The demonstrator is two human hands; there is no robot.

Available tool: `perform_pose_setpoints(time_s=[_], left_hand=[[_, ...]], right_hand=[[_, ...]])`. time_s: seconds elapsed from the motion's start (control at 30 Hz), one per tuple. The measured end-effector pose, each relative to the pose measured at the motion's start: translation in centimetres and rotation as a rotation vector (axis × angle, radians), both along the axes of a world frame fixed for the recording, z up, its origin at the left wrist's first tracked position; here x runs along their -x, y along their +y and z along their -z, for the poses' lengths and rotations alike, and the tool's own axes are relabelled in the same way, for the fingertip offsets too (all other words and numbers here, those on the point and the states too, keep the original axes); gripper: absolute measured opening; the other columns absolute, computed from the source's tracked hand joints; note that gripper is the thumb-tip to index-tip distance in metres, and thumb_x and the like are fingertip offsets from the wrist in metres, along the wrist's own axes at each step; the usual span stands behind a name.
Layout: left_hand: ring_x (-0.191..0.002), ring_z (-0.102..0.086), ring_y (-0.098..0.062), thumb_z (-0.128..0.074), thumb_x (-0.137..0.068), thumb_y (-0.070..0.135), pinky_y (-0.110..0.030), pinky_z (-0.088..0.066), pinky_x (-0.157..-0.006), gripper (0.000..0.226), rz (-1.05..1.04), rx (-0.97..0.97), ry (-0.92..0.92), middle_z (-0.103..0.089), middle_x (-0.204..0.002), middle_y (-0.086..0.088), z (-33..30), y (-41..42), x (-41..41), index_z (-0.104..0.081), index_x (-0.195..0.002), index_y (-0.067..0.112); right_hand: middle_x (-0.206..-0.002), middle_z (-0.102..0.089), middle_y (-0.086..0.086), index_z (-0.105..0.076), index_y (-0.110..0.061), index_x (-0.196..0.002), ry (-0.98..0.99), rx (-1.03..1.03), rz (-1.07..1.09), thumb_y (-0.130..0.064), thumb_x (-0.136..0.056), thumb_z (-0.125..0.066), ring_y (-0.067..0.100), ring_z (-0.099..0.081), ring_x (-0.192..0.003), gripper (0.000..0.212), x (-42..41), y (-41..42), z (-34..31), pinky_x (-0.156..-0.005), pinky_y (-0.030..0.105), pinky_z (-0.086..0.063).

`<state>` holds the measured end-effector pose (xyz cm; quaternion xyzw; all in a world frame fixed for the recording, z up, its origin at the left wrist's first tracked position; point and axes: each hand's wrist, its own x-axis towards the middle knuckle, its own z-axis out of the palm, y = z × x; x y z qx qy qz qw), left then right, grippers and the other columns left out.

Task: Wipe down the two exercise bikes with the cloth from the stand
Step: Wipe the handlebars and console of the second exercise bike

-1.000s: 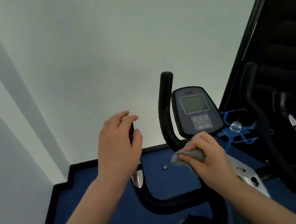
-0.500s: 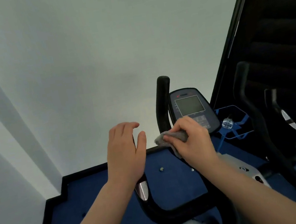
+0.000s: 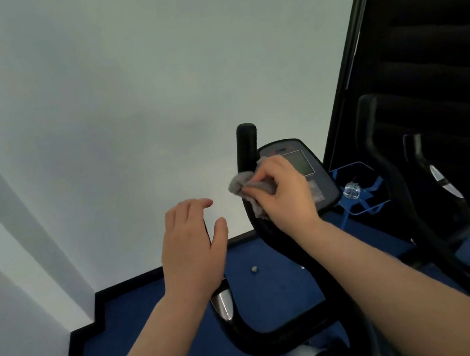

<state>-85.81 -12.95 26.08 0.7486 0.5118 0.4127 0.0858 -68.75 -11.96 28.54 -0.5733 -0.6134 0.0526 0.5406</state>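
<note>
Your grey cloth point(image 3: 243, 187) is crumpled into a wad, pressed against the upright right handlebar point(image 3: 248, 157) of the near exercise bike point(image 3: 286, 336); that bike is black, its console point(image 3: 303, 167) facing you; the second bike point(image 3: 426, 224) stands just to the right, also black, in shadow.

Grey cloth point(image 3: 247, 188): soft, crumpled, matt weave. Black bike handlebar point(image 3: 246, 151): smooth, slight sheen. Chrome grip plate point(image 3: 223, 304): polished metal. Blue floor point(image 3: 159, 328): matt carpet.
</note>
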Motion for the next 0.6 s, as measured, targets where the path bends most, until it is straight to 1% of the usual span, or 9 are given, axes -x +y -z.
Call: perform_pose_setpoints(time_s=[0.07,0.1,0.17,0.23,0.3,0.4,0.5,0.57,0.6], left_hand=[[-0.114,-0.035,-0.008,-0.053,-0.089,0.027,-0.020,-0.031,-0.087,0.030,0.004,0.003,0.011,-0.051,-0.118,0.007,0.0,0.0,0.1,-0.055,-0.118,0.020],[-0.114,-0.035,-0.009,-0.053,-0.090,0.027,-0.021,-0.032,-0.087,0.030,0.006,0.003,0.017,-0.051,-0.118,0.007,0.0,0.0,0.1,-0.054,-0.118,0.020],[-0.114,-0.036,-0.009,-0.053,-0.090,0.027,-0.021,-0.033,-0.087,0.030,0.005,0.005,0.025,-0.051,-0.119,0.008,0.0,-0.1,0.2,-0.054,-0.119,0.020],[-0.114,-0.037,-0.009,-0.053,-0.090,0.027,-0.021,-0.034,-0.087,0.030,0.009,-0.003,0.035,-0.052,-0.119,0.007,0.0,-0.1,0.3,-0.054,-0.119,0.020],[-0.114,-0.038,-0.010,-0.054,-0.090,0.026,-0.022,-0.036,-0.089,0.030,0.011,-0.009,0.041,-0.053,-0.119,0.007,0.0,-0.1,0.4,-0.055,-0.119,0.020],[-0.113,-0.040,-0.010,-0.054,-0.090,0.025,-0.022,-0.035,-0.091,0.030,0.017,-0.013,0.055,-0.053,-0.119,0.006,-0.1,-0.2,0.4,-0.055,-0.119,0.019],[-0.113,-0.041,-0.011,-0.055,-0.089,0.025,-0.022,-0.035,-0.090,0.029,0.009,-0.013,0.046,-0.054,-0.118,0.006,-0.2,-0.2,0.3,-0.055,-0.118,0.019],[-0.112,-0.041,-0.011,-0.054,-0.089,0.025,-0.023,-0.036,-0.090,0.029,0.009,-0.012,0.040,-0.053,-0.118,0.006,-0.1,-0.2,0.3,-0.055,-0.118,0.019],[-0.112,-0.041,-0.011,-0.054,-0.090,0.025,-0.023,-0.037,-0.090,0.029,0.011,-0.016,0.042,-0.053,-0.118,0.006,-0.1,-0.2,0.3,-0.055,-0.118,0.019]], right_hand=[[-0.084,-0.061,-0.001,-0.060,-0.012,-0.072,-0.042,0.164,-0.058,-0.016,-0.075,-0.078,0.003,-0.057,-0.077,0.018,-1.4,-0.8,-0.2,-0.068,0.018,-0.045],[-0.081,-0.063,0.000,-0.061,-0.014,-0.072,-0.122,0.277,-0.093,-0.019,-0.074,-0.079,0.008,-0.059,-0.076,0.019,-2.2,-1.1,-1.0,-0.068,0.025,-0.047],[-0.076,-0.064,-0.006,-0.063,-0.020,-0.071,-0.299,0.337,-0.116,-0.027,-0.072,-0.079,0.005,-0.057,-0.073,0.017,-3.4,-1.3,-3.5,-0.067,0.025,-0.046],[-0.076,-0.062,-0.011,-0.064,-0.027,-0.071,-0.199,0.113,-0.044,-0.030,-0.073,-0.077,-0.001,-0.056,-0.071,0.013,-3.3,-0.8,-7.0,-0.063,0.011,-0.042],[-0.081,-0.064,-0.011,-0.066,-0.027,-0.075,-0.099,-0.064,-0.012,-0.027,-0.075,-0.075,-0.004,-0.055,-0.072,0.009,-2.5,0.7,-10.1,-0.065,0.006,-0.040],[-0.089,-0.066,-0.002,-0.070,-0.021,-0.080,-0.206,0.057,-0.022,-0.023,-0.077,-0.074,0.002,-0.056,-0.079,0.006,-1.2,3.2,-11.2,-0.070,0.008,-0.039],[-0.082,-0.067,-0.009,-0.069,-0.025,-0.077,-0.068,0.049,0.007,-0.025,-0.077,-0.074,-0.001,-0.059,-0.075,0.005,-1.5,3.4,-9.5,-0.068,0.002,-0.039],[-0.079,-0.069,-0.012,-0.068,-0.026,-0.076,0.053,0.012,0.004,-0.026,-0.077,-0.075,0.000,-0.063,-0.077,0.007,-2.2,3.0,-8.2,-0.072,0.013,-0.048],[-0.080,-0.070,-0.009,-0.067,-0.026,-0.075,0.125,0.011,-0.014,-0.025,-0.077,-0.075,0.006,-0.066,-0.079,0.009,-2.6,2.7,-7.8,-0.073,0.020,-0.051]])
